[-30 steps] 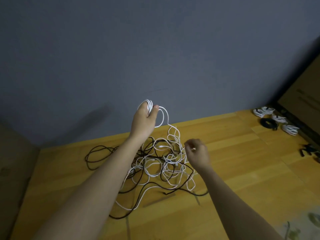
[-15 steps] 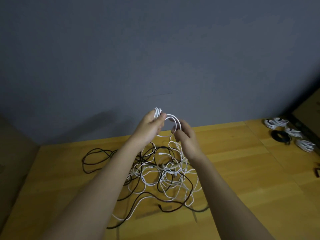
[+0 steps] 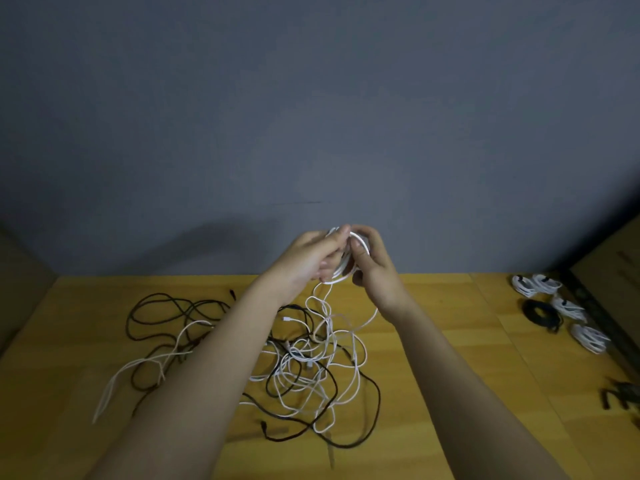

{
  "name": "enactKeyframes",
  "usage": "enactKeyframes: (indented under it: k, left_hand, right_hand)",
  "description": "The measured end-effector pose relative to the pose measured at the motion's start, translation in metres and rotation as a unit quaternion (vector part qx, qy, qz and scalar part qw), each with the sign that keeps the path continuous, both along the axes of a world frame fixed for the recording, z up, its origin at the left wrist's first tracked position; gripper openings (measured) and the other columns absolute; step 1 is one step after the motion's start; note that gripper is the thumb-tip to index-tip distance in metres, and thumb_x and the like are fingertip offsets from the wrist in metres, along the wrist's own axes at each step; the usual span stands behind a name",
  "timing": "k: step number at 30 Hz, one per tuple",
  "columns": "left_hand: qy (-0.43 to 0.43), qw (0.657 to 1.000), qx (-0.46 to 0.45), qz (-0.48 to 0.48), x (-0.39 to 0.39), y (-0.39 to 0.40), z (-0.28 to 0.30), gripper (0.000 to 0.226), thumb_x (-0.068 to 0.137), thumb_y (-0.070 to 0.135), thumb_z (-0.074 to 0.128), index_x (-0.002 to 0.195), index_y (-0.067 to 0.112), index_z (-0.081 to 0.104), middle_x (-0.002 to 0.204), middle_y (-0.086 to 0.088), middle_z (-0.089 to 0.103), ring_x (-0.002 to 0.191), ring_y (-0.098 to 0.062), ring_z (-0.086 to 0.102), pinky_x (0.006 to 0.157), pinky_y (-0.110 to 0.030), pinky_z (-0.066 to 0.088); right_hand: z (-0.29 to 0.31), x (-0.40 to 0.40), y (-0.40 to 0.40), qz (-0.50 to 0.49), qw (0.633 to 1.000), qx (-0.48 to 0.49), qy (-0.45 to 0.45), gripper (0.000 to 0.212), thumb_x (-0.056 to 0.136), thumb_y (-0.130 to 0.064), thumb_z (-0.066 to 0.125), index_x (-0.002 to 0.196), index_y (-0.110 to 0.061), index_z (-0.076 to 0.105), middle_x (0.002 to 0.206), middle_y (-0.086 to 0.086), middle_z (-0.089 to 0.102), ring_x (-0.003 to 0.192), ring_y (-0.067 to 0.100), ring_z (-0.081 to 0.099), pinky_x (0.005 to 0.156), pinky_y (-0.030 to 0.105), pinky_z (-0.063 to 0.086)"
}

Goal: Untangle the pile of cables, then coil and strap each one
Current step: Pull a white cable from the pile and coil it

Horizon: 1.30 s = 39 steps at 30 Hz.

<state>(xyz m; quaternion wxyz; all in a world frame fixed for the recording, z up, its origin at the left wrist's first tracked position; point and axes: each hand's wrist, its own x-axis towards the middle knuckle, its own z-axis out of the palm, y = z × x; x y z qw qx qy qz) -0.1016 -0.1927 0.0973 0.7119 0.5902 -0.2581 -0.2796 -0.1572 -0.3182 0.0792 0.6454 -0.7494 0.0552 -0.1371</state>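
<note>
The right hand [image 3: 375, 268] has come up from the pile since a second ago and is now meeting the left hand [image 3: 308, 261] in the air above the table [image 3: 433, 341]. Both hands are holding a small white cable coil [image 3: 360, 245] between them, the fingers of each curling around its loops. A loose white strand is hanging from the coil down into the tangle of black and white cables [image 3: 304, 362] lying on the table below. Finished coiled bundles [image 3: 554, 306], white and black, are sitting at the table's far right edge.
</note>
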Motion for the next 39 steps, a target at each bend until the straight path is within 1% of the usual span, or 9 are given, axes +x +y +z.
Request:
enactKeyframes:
  k: [4, 9, 15, 20, 23, 27, 29, 36, 39]
  left_hand:
    - [0.032, 0.999, -0.004, 0.031, -0.015, -0.013, 0.007, 0.046, 0.088, 0.056, 0.040, 0.064, 0.017, 0.039, 0.043, 0.007, 0.025, 0.037, -0.008, 0.022, 0.041, -0.019, 0.027]
    - [0.059, 0.995, -0.010, 0.076, -0.035, -0.024, 0.009, 0.047, 0.097, 0.044, 0.045, 0.056, 0.021, 0.039, 0.043, 0.007, 0.027, 0.036, -0.008, 0.025, 0.041, -0.017, 0.027]
    - [-0.010, 0.991, 0.032, 0.130, -0.056, -0.030, 0.011, 0.046, 0.097, 0.049, 0.042, 0.061, 0.020, 0.039, 0.043, 0.009, 0.031, 0.043, -0.011, 0.042, 0.054, -0.015, 0.042]
    - [-0.018, 0.998, -0.004, 0.053, -0.075, -0.024, 0.013, 0.042, 0.091, 0.052, 0.039, 0.074, 0.014, 0.043, 0.047, 0.007, 0.030, 0.043, -0.008, 0.024, 0.049, -0.016, 0.028]
    - [-0.064, 0.996, 0.018, 0.066, -0.083, -0.016, 0.013, 0.026, 0.097, 0.033, 0.046, 0.081, 0.014, 0.048, 0.051, 0.011, 0.028, 0.045, -0.004, 0.023, 0.049, -0.019, 0.023]
    - [-0.047, 0.984, 0.003, 0.172, -0.079, -0.004, 0.015, 0.029, 0.101, 0.020, 0.043, 0.072, 0.018, 0.043, 0.048, 0.011, 0.026, 0.041, -0.004, 0.022, 0.050, -0.014, 0.035]
    - [-0.031, 0.979, -0.012, 0.201, -0.076, 0.002, 0.017, 0.028, 0.101, 0.020, 0.043, 0.073, 0.018, 0.042, 0.049, 0.010, 0.025, 0.040, -0.004, 0.021, 0.057, -0.016, 0.046]
    - [-0.114, 0.983, 0.075, 0.125, -0.079, 0.032, 0.032, 0.032, 0.103, 0.031, 0.037, 0.072, 0.020, 0.036, 0.047, 0.013, 0.027, 0.044, -0.005, 0.021, 0.062, -0.023, 0.036]
    - [-0.105, 0.992, 0.034, 0.062, -0.085, 0.049, 0.045, 0.036, 0.104, 0.029, 0.029, 0.070, 0.018, 0.034, 0.048, 0.010, 0.025, 0.042, -0.008, 0.019, 0.064, -0.028, 0.037]
  right_hand:
    - [0.008, -0.015, -0.030, 0.097, 0.993, 0.060, 0.038, 0.024, 0.093, -0.035, 0.050, 0.107, -0.019, 0.062, 0.062, -0.014, 0.048, 0.053, 0.003, 0.039, 0.047, 0.015, 0.030]
    - [0.015, -0.039, -0.049, 0.179, 0.976, 0.100, 0.078, 0.022, 0.086, -0.034, 0.060, 0.102, -0.019, 0.061, 0.070, -0.008, 0.052, 0.059, 0.006, 0.043, 0.047, 0.015, 0.029]
    - [0.025, -0.057, -0.046, 0.116, 0.993, 0.015, 0.011, 0.026, 0.101, -0.028, 0.042, 0.105, -0.007, 0.057, 0.070, -0.002, 0.059, 0.052, 0.007, 0.037, 0.046, 0.017, 0.029]
    - [0.021, -0.067, -0.039, 0.117, 0.989, 0.075, 0.039, 0.025, 0.103, -0.024, 0.036, 0.097, -0.018, 0.059, 0.062, -0.005, 0.045, 0.053, 0.009, 0.031, 0.047, 0.018, 0.022]
    - [0.028, -0.067, -0.042, 0.136, 0.987, 0.050, 0.070, 0.020, 0.100, -0.024, 0.044, 0.097, -0.022, 0.064, 0.061, -0.006, 0.045, 0.052, 0.007, 0.037, 0.045, 0.017, 0.025]
    - [0.039, -0.070, -0.047, 0.161, 0.980, -0.061, 0.095, 0.012, 0.091, -0.027, 0.063, 0.099, -0.018, 0.065, 0.069, 0.000, 0.063, 0.065, 0.012, 0.058, 0.070, 0.024, 0.049]
    - [0.042, -0.072, -0.049, 0.179, 0.970, -0.131, 0.100, 0.017, 0.094, -0.030, 0.057, 0.097, -0.015, 0.065, 0.071, 0.002, 0.062, 0.074, 0.011, 0.061, 0.085, 0.024, 0.047]
    - [0.061, -0.062, -0.028, 0.066, 0.991, -0.080, -0.081, 0.023, 0.101, -0.010, 0.041, 0.092, -0.009, 0.062, 0.063, -0.002, 0.037, 0.055, 0.004, 0.037, 0.056, 0.016, 0.034]
    - [0.055, -0.052, -0.007, 0.060, 0.990, -0.091, -0.088, 0.022, 0.101, -0.010, 0.043, 0.090, -0.009, 0.062, 0.059, -0.003, 0.038, 0.052, 0.002, 0.036, 0.054, 0.014, 0.033]
